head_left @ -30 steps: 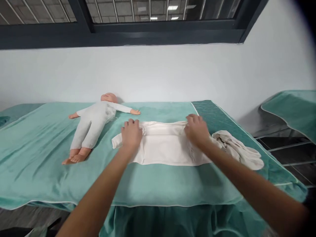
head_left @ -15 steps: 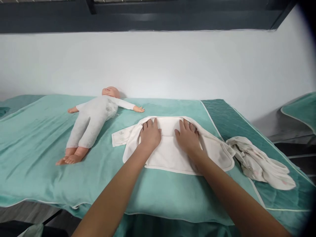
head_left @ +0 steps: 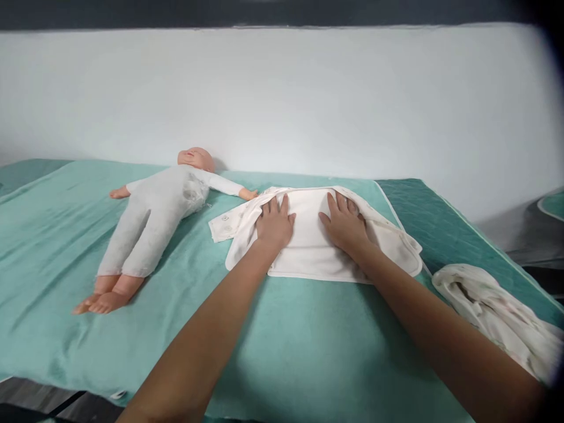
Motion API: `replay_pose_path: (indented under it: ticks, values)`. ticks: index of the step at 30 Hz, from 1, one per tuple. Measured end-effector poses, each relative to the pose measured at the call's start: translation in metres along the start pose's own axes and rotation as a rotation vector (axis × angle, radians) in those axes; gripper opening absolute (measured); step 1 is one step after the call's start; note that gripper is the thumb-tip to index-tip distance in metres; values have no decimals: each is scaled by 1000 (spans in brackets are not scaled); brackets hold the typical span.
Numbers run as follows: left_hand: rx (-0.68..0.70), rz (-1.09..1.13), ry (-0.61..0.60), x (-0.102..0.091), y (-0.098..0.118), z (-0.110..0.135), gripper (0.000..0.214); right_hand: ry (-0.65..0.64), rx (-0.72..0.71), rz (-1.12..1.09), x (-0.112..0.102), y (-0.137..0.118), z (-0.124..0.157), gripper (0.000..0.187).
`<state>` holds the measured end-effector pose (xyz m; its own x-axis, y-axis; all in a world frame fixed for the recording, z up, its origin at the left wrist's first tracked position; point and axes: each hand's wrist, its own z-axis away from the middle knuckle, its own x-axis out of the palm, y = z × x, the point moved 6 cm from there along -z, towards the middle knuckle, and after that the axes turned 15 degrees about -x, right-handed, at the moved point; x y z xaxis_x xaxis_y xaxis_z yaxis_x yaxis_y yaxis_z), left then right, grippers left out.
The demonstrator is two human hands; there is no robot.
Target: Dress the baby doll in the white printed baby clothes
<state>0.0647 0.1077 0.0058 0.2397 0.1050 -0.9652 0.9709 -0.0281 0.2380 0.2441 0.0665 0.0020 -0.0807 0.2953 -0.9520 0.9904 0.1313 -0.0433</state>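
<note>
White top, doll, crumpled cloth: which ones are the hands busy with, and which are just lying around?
Being used:
white top, spread out
left hand and right hand, both on it

Just lying about:
doll, on its back
crumpled cloth, untouched

Indoor room, most like a training room for baby care; a home cannot be ruled out from this view. Best evidence: a life-like baby doll (head_left: 158,197), moulded head, hands and feet on a white cloth body, scuffed and fraying at one side, lying on its back. Near it, a small white garment (head_left: 308,261) spread out, baby-sized against the doll; farther right, a bundle of pale cloth (head_left: 493,314). All on a broad, bed-like surface under a soft green cover (head_left: 273,358) with pale piping. Plain white wall (head_left: 282,100) behind, dark band (head_left: 264,13) above. Grey, wood-look floor (head_left: 26,393) at lower left.
</note>
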Motion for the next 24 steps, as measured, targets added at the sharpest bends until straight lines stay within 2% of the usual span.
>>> replay_pose_path:
  ticks: [4,8,12,14,19,24]
  values:
    - [45,6,11,5,0,-4,60,18,7,-34,8,4,-5,55]
    - [110,-13,35,-1,-1,6,47,42,-64,-27,8,-2,1,47]
    - [310,59,108,-20,-3,44,32,119,-270,-67,-6,-30,19,41]
    - [368,119,114,-29,-10,70,33,165,-332,-140,-18,-46,35,35]
    - [451,113,137,-41,-30,127,38,214,-318,-154,-43,-66,81,24]
    - [390,61,185,-43,-40,140,38,150,-243,-61,-43,-67,119,27]
